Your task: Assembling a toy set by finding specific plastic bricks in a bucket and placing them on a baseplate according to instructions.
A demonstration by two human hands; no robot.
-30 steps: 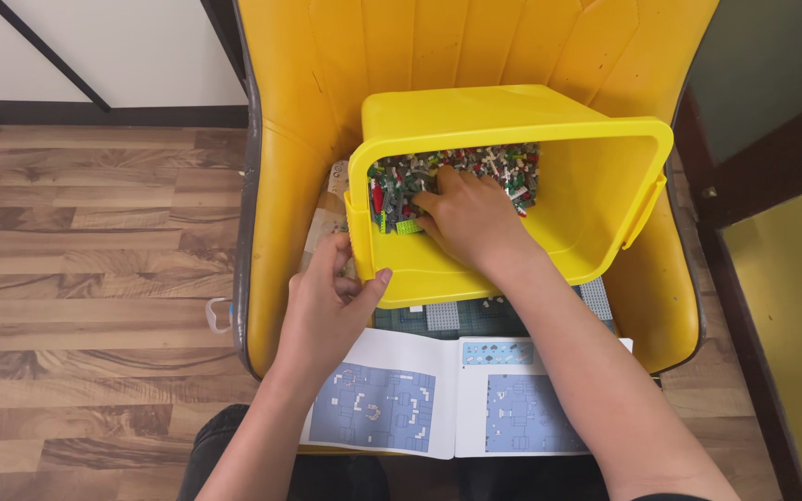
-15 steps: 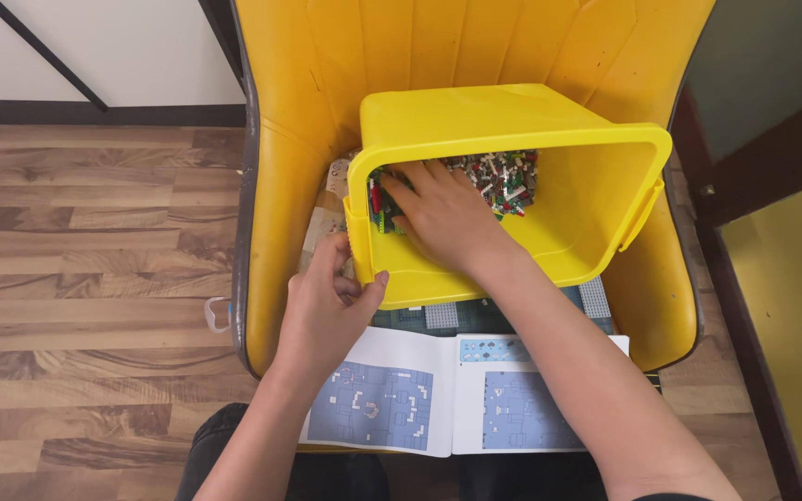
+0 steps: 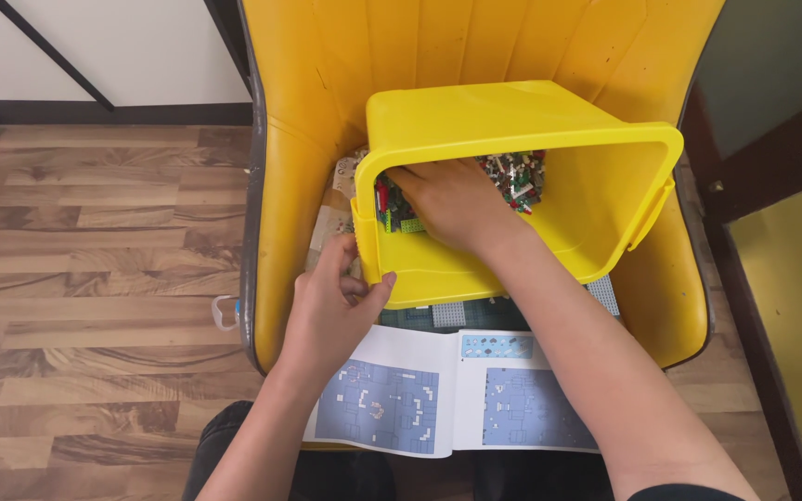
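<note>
My left hand (image 3: pixel 331 311) grips the tilted yellow bin (image 3: pixel 605 232) by its corner; my right hand (image 3: pixel 452 204) digs flat through the bricks (image 3: pixel 517 176) — lose that grip and everything spills.

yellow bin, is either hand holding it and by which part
The left hand grips the yellow bin at its near left corner rim. The right hand is down among the small bricks; whether its fingers hold one cannot be told.
</note>
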